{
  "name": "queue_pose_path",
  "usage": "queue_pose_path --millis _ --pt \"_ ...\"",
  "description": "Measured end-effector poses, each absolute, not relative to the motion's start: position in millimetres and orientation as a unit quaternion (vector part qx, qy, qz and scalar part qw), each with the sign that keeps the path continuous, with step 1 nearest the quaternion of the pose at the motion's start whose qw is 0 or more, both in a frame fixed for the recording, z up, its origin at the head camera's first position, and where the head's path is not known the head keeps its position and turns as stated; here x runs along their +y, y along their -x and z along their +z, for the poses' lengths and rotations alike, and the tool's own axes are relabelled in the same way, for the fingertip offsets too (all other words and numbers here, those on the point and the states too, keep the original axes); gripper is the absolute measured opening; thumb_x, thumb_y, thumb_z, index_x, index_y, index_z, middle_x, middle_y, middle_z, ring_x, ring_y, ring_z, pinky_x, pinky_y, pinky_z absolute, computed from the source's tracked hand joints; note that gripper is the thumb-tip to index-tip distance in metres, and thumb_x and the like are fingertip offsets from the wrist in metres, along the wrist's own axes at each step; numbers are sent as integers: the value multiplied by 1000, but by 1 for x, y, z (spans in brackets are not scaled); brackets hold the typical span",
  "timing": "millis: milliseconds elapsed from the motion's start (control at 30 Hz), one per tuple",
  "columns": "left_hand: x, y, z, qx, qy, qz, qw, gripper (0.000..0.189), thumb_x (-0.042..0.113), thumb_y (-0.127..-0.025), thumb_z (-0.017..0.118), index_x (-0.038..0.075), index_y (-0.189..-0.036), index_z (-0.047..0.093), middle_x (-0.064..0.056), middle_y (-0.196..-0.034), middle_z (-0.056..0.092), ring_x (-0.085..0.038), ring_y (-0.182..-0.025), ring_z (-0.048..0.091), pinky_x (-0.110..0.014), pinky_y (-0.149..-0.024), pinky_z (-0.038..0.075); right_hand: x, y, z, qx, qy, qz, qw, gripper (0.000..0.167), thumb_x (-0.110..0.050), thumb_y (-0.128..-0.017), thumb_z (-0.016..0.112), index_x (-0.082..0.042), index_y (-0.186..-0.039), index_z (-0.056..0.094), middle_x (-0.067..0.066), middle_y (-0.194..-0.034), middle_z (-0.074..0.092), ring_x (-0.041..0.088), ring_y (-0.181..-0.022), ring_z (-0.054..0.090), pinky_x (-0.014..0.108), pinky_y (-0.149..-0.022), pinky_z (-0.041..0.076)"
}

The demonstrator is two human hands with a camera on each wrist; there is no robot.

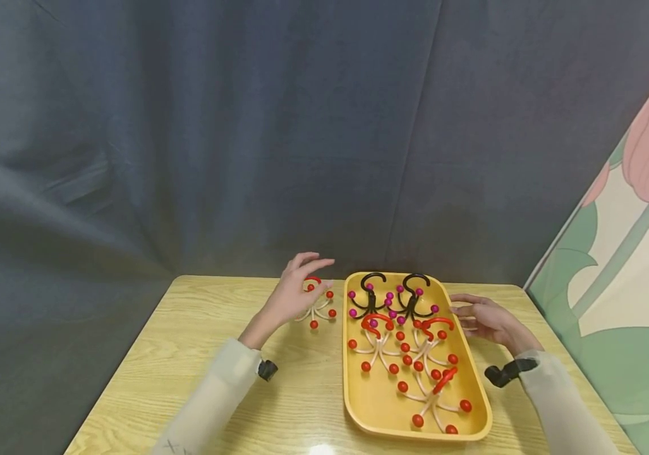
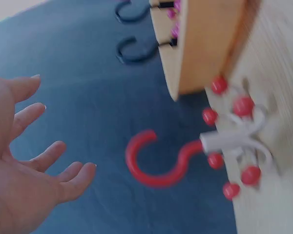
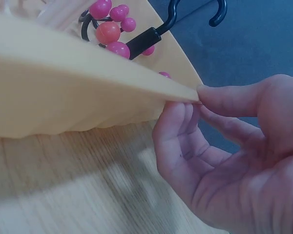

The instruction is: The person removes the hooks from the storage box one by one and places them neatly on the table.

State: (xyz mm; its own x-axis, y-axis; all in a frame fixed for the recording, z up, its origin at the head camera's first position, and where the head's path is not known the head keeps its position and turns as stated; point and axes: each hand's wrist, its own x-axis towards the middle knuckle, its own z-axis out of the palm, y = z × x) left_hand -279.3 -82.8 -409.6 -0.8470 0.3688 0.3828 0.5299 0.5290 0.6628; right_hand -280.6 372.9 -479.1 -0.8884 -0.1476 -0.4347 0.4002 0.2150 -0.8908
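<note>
Nearest me, yellow tray (image 1: 375, 407), side rim pinched by fingers of the right hand (image 1: 489, 323) | left hand (image 1: 294, 287), fingers wide, holding nothing, just by the white red-hooked hanger (image 2: 220, 141) standing on the table (image 1: 188, 354) beside the tray | looks light, stiff, smooth plastic; stem seems the best hold | dark curtain (image 1: 301, 126) behind; no lettering I can read

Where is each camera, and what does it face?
Head: worn on the head, facing forward and down at the yellow tray; left hand, right hand and sleeves show.
Left wrist: worn there, facing a red-hooked rack outside the tray; left hand shows.
Right wrist: worn there, facing the tray's rim; right hand shows, pinching it.
Both wrist views share the tray and a black-hooked rack.
</note>
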Motion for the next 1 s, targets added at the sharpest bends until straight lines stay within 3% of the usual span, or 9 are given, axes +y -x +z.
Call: queue_pose_path --millis 100,233,300,400,533,700,1000 --pt "-68 267 -405 -859 291 -409 103 43 30 -101 72 21 -143 67 -10 -151 53 -35 -142 50 -61 -111 47 373 281 -480 745 -87 -623 222 61 -17 -107 60 -3 -159 34 -3 -105 74 15 -91 72 33 -80 65" --pt "-47 252 -401 -833 346 -420 98 35 25 -100 74 17 -134 72 -4 -128 67 -23 -119 66 -39 -98 58 371 281 -479 740 -89 -627 227 60 -16 -107 60 -4 -160 33 -3 -105 74 17 -91 72 34 -82 65" --pt "-37 245 -398 -818 370 -435 71 33 24 -100 74 16 -132 73 -3 -122 71 -21 -111 70 -31 -91 61 372 282 -479 736 -83 -630 233 61 -16 -107 59 -4 -161 31 -3 -105 74 17 -92 73 35 -83 65" --pt "-21 234 -396 -800 386 -459 -1 37 26 -100 75 16 -135 71 -3 -125 71 -21 -111 71 -21 -86 61 373 283 -478 730 -80 -633 243 62 -15 -108 59 -4 -161 30 -3 -105 75 16 -91 73 36 -84 65" --pt "-2 222 -398 -785 383 -480 -84 48 28 -98 77 21 -144 64 -2 -135 66 -18 -120 69 -16 -84 59 375 285 -476 724 -82 -635 255 63 -14 -108 58 -5 -162 28 -2 -105 75 17 -90 74 36 -83 65" --pt "15 211 -409 -763 369 -510 -147 58 29 -95 81 31 -148 58 0 -137 62 -12 -123 65 -17 -85 60 374 285 -474 718 -94 -639 259 65 -13 -108 58 -8 -164 26 -1 -105 75 18 -90 75 35 -81 65" --pt "39 199 -430 -772 400 -466 -164 60 34 -95 80 31 -150 55 2 -137 63 -1 -117 63 -16 -83 58 377 285 -470 729 -80 -624 268 72 -15 -106 62 -10 -167 23 2 -114 72 18 -94 73 37 -86 65"
